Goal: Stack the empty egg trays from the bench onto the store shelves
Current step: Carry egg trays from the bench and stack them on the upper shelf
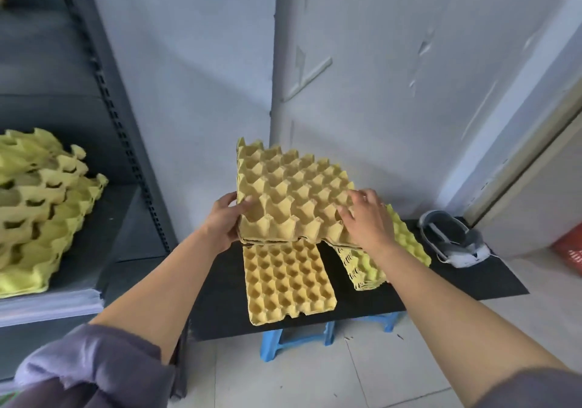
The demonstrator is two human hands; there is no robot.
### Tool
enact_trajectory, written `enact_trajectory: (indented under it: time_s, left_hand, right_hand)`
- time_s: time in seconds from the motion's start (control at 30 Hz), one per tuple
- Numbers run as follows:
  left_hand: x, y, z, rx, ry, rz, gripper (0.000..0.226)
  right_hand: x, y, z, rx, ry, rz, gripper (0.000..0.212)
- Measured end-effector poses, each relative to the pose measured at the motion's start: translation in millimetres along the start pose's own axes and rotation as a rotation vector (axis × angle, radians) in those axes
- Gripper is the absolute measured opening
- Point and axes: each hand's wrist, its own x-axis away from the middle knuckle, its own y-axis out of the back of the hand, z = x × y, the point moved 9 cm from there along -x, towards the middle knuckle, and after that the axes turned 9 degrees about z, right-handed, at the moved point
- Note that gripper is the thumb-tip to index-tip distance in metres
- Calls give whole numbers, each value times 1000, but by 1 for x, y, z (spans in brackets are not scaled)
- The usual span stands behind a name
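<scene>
**A:** Where is the held tray right now?

**B:** It is up in the air between both sets of fingers, lifted clear of the counter. The left hand grips the near left edge, with the thumb on top and the rest underneath. The right hand lies over the near right corner, its fingers bent down onto the cones and holding on.

**A:** So how far along is the job?

**B:** Partway, I'd judge. Well to the left of the left fingers, a shelf stack of lime-yellow trays already sits on the store shelf. Straight below the fingers, 1 tan tray lies flat on the counter. Under the right fingers there's a lime-yellow pile. With the tray in hand, that leaves 3 lots to shelve.

**A:** What are they made of?

**B:** Moulded paper pulp, matte and fibrous, probably light and a little floppy. Each is a grid of round cups with pointed cones between them and scalloped edges. A dark seam runs along the held tray's near edge, so it may be 2 nested together. I cannot tell.

**A:** And what's around them?

**B:** The shelf is dark grey metal with a punched upright. The counter is a flat black board, seemingly resting on blue plastic stools. To the right of the right fingers, a white-and-grey headset lies at the counter's far end.
</scene>
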Motion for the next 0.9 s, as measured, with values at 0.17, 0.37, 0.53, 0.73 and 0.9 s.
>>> enact_trajectory:
  time_s: [0.17,0.37,0.53,0.73,0.9]
  left_hand:
    - [82,-9,-38,-6,-102,-14,40]
    - [183,-9,-94,-96,-224,-64,38]
    - [244,-6,-151,-133,-370,-146,45]
    - [323,23,-225,-427,-747,-266,70]
    - [372,96,-261,-583,-825,-310,70]
  right_hand:
    - [51,31,-20,-281,-197,101,55]
    - [107,87,13,-763,-122,53,51]
    - [131,128,58,-1004,-27,-75,51]
    - [142,164,137,-1177,73,-138,50]
    - [149,179,233,-1241,167,-170,53]
